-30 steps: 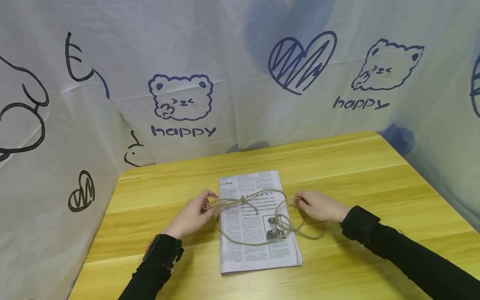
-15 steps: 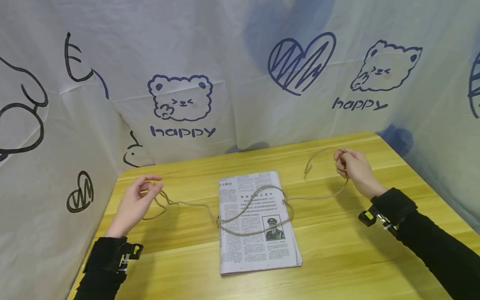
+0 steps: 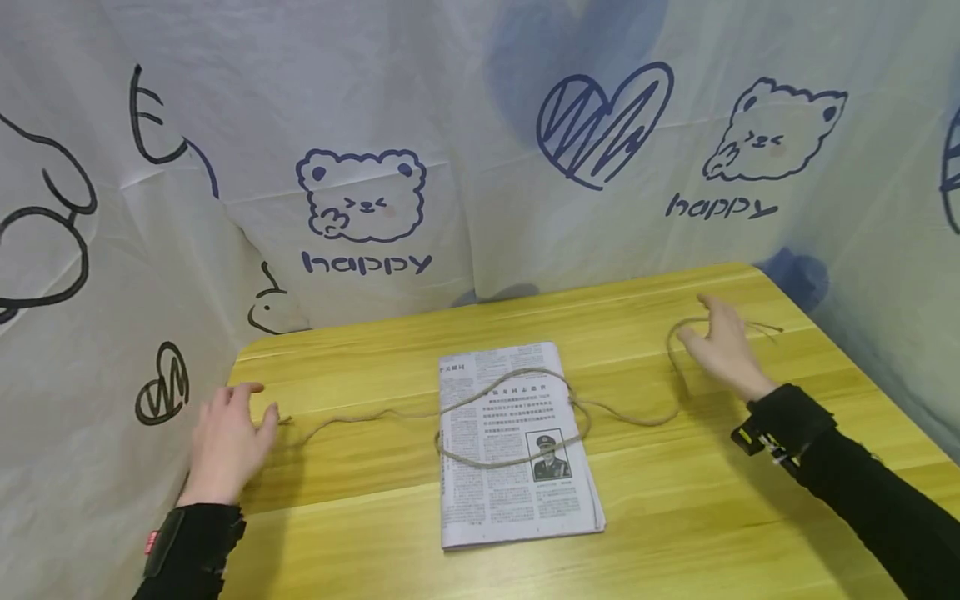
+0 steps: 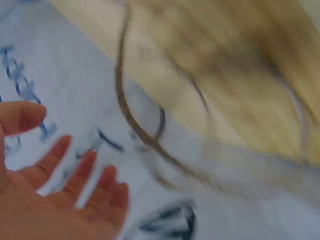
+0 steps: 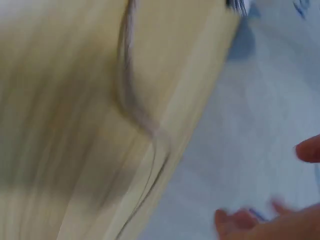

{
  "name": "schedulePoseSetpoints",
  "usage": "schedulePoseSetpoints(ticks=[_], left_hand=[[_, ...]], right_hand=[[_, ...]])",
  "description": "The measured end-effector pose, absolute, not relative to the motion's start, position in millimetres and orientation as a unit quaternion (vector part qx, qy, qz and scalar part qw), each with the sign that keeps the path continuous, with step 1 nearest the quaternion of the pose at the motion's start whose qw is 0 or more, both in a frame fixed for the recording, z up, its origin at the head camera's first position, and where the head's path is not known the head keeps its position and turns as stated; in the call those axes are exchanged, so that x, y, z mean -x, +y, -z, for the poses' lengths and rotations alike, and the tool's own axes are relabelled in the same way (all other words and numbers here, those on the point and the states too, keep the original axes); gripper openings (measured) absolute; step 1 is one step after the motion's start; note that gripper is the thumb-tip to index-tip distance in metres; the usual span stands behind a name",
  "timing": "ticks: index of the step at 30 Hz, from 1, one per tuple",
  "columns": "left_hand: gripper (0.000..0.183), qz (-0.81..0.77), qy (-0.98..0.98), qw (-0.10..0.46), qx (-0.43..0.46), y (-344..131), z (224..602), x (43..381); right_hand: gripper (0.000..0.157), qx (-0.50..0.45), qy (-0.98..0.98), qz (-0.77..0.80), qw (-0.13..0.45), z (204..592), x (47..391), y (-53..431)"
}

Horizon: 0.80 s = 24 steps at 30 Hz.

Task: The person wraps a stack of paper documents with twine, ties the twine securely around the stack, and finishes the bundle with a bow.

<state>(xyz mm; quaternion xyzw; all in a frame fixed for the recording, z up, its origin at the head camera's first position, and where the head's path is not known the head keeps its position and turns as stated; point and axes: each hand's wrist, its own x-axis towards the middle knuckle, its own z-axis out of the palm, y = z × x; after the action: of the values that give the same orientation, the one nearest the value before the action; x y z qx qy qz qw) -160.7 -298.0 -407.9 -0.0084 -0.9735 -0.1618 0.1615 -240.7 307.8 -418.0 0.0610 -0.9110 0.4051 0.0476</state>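
A stack of folded newspaper (image 3: pixel 480 508) lies on the table, brown twine (image 3: pixel 491 465) looped loosely over it. One twine end runs left, the other right. My left hand (image 3: pixel 228 437) is over the table's left side, fingers spread and nothing in them. In the left wrist view the twine (image 4: pixel 120 75) curves past, apart from the left fingertips. Over the right side, my right hand (image 3: pixel 723 350) has its thumb and fingers apart, with the twine passing behind it in the head view. The right wrist view shows blurred twine (image 5: pixel 127 85) away from the fingers.
The wooden table (image 3: pixel 360 517) has a white cloth screen (image 3: pixel 480 208) with drawn bears and hearts behind it and along both sides. The table's right edge runs close beyond the right hand.
Both hands drew the twine out sideways from the newspaper, and the knot and loops on top came undone. Each hand has since let go of its twine end and spread its fingers.
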Motion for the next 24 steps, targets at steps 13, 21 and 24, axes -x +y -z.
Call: schedulePoseSetpoints(ticks=[13,21,24], left_hand=[[0.042,0.156,-0.955,0.014,0.250,-173.4,453.9,192.3],[0.020,0.208,-0.948,-0.034,0.238,-156.9,455.0,190.8],[0.016,0.234,-0.943,-0.037,0.235,-155.1,449.1,188.0]], right_hand=[[0.040,-0.445,-0.875,-0.187,-0.027,457.3,201.8,184.7],[0.013,-0.486,-0.866,-0.114,0.034,469.4,200.2,173.7],[0.007,-0.492,-0.862,-0.113,0.045,471.1,200.6,174.2]])
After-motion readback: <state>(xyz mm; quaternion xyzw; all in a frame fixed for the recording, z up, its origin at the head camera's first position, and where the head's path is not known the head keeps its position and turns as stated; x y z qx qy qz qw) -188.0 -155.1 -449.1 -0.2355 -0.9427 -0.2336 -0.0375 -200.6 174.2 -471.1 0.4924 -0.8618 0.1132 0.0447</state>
